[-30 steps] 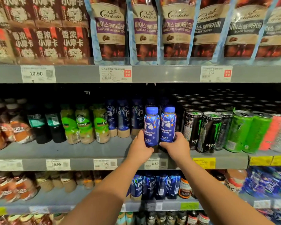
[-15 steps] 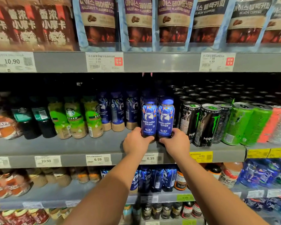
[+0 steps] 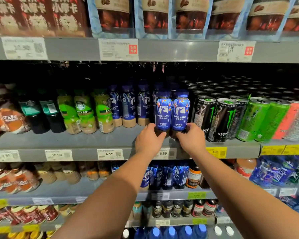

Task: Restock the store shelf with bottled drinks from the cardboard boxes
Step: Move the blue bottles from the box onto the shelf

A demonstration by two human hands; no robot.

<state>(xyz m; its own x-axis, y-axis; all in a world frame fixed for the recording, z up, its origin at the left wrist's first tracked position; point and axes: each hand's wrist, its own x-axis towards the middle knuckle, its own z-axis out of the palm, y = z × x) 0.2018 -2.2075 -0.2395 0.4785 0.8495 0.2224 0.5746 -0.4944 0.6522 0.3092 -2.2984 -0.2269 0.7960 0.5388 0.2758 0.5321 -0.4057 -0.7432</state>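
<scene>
Two blue coffee bottles stand side by side on the grey middle shelf (image 3: pixel 86 141), in front of a row of the same blue bottles. My left hand (image 3: pixel 148 139) grips the base of the left bottle (image 3: pixel 163 112). My right hand (image 3: pixel 191 138) grips the base of the right bottle (image 3: pixel 181 112). Both bottles are upright and touch each other. The cardboard boxes are out of view.
Black and green energy drink cans (image 3: pixel 221 118) crowd the shelf right of the bottles. More blue bottles (image 3: pixel 128 105) and green-labelled coffee bottles (image 3: pixel 83 112) stand to the left, set back from the edge. Coffee pouches (image 3: pixel 155 16) fill the shelf above; further drinks sit below.
Both hands have pushed the two blue bottles deeper onto the shelf, toward the row behind. The camera has tilted down a little.
</scene>
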